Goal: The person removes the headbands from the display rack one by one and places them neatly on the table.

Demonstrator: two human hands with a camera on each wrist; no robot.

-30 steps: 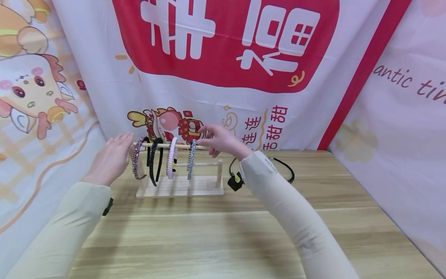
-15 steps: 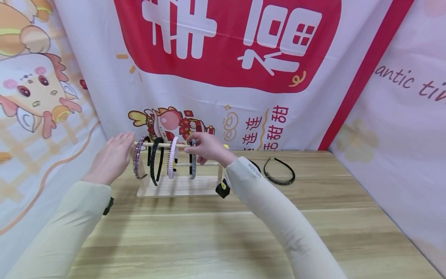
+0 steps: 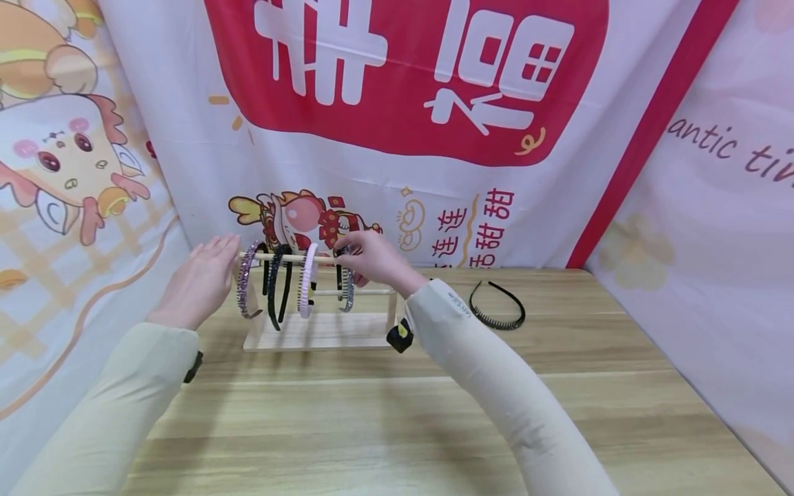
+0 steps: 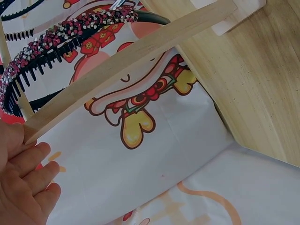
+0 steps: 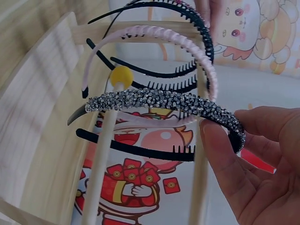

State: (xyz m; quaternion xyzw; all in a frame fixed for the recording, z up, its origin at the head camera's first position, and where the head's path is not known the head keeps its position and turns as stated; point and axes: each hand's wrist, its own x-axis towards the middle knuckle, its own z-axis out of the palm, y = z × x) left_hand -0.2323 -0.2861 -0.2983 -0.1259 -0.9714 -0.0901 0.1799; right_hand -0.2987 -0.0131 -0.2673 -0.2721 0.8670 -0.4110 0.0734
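Note:
My right hand pinches the top of a silver glittery headband between thumb and fingers. That headband hangs over the upper rod of a small wooden rack. To its left on the rod hang a pink wrapped headband, a black one and a purple-pink sparkly one. My left hand rests with extended fingers against the rack's left end. In the left wrist view, its fingers touch the top of the wooden post; the thumb's placement is unclear.
A black toothed headband lies on the table right of the rack. A black bow with a yellow centre shows beside my right sleeve, partly covered. Printed cloths hang behind and at both sides.
My right hand has moved left along the rod and now covers the top of the silver headband, which has turned slightly and shifted a little right. The left hand stays at the rack's end.

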